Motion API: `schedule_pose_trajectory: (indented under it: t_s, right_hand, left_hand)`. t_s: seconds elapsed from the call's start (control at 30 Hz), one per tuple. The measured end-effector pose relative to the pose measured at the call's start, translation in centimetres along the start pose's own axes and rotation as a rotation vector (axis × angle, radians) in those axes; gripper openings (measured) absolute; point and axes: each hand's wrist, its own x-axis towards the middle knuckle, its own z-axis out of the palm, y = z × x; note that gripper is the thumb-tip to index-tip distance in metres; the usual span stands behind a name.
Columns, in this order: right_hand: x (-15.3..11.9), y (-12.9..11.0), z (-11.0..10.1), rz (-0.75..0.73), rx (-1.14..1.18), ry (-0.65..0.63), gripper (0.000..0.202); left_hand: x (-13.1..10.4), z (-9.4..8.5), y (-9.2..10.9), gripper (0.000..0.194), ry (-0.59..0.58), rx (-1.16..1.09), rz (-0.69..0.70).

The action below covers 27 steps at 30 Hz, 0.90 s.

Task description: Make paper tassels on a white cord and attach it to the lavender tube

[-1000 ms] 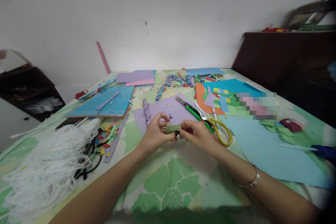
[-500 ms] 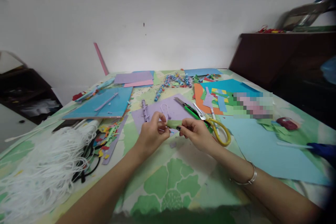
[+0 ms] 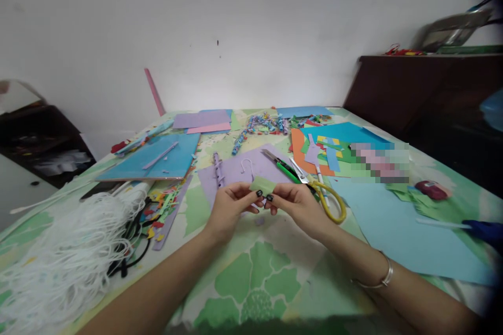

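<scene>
Between my two hands is a small piece of light green paper [image 3: 262, 185], pinched along its near edge. My left hand [image 3: 236, 204] grips its left side, thumb on top. My right hand [image 3: 294, 203] grips the right side, the two thumb tips almost touching. Behind them lies a sheet of purple paper [image 3: 267, 159] with a white cord loop [image 3: 247, 166] and a rolled purple paper stick [image 3: 218, 169] on it. Just beyond my right hand are a green utility knife [image 3: 286, 168] and yellow-handled scissors [image 3: 332, 204].
A heap of white cord [image 3: 74, 251] covers the left front, beside colourful paper scraps [image 3: 161, 209]. A blue sheet [image 3: 157, 152] lies behind it. On the right are light blue paper [image 3: 393, 230], orange paper [image 3: 301, 152] and a dark red bundle [image 3: 432, 189]. Decorated paper rolls [image 3: 243, 133] lie at the back.
The green paper has turned so its face shows more. My left hand has rotated, its thumb now on top of the paper, and both hands have come closer together.
</scene>
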Motion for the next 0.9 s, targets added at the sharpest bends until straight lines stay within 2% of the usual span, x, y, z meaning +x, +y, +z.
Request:
schedule_pose_trajectory:
  t_s: [0.07,0.17,0.2,0.27,0.37,0.43,0.53,0.63,0.73,0.9]
  right_hand:
    - [0.0,-0.2,-1.0,0.019,-0.248,-0.003,0.026]
    - [-0.1,-0.5,-3.5,0.087,-0.932,0.202,0.021]
    - [-0.2,-0.6,-4.2,0.155,-1.131,0.267,0.022]
    - [-0.4,-0.8,-5.2,0.354,-1.356,0.302,0.031]
    - [-0.8,-1.1,-5.5,0.535,-1.427,0.220,0.040]
    - [-0.9,-1.3,-5.4,0.558,-1.429,0.175,0.041]
    - [-0.8,-1.3,-5.4,0.575,-1.457,0.195,0.033]
    - [-0.5,-1.2,-5.7,0.545,-1.453,0.214,0.024]
    - [-0.1,-1.4,-6.2,0.495,-1.433,0.230,0.028]
    - [0.0,-1.8,-6.8,0.343,-1.360,0.442,0.044]
  left_hand:
    - [0.1,-0.1,-0.2,0.024,0.069,-0.058,-0.023]
    - [0.4,-0.7,0.0,0.025,0.139,-0.110,-0.083]
    - [0.4,-0.8,0.1,0.025,0.148,-0.117,-0.092]
    - [0.5,-1.1,0.4,0.026,0.148,-0.127,-0.096]
    - [0.5,-1.2,0.6,0.028,0.139,-0.135,-0.087]
    - [0.5,-1.2,0.6,0.027,0.140,-0.137,-0.082]
    - [0.6,-1.3,0.5,0.025,0.134,-0.158,-0.084]
    - [0.8,-1.4,0.6,0.024,0.162,-0.239,-0.067]
    - [0.9,-1.4,0.9,0.020,0.210,-0.312,-0.042]
    - [0.7,-1.1,1.7,0.012,0.185,-0.293,-0.033]
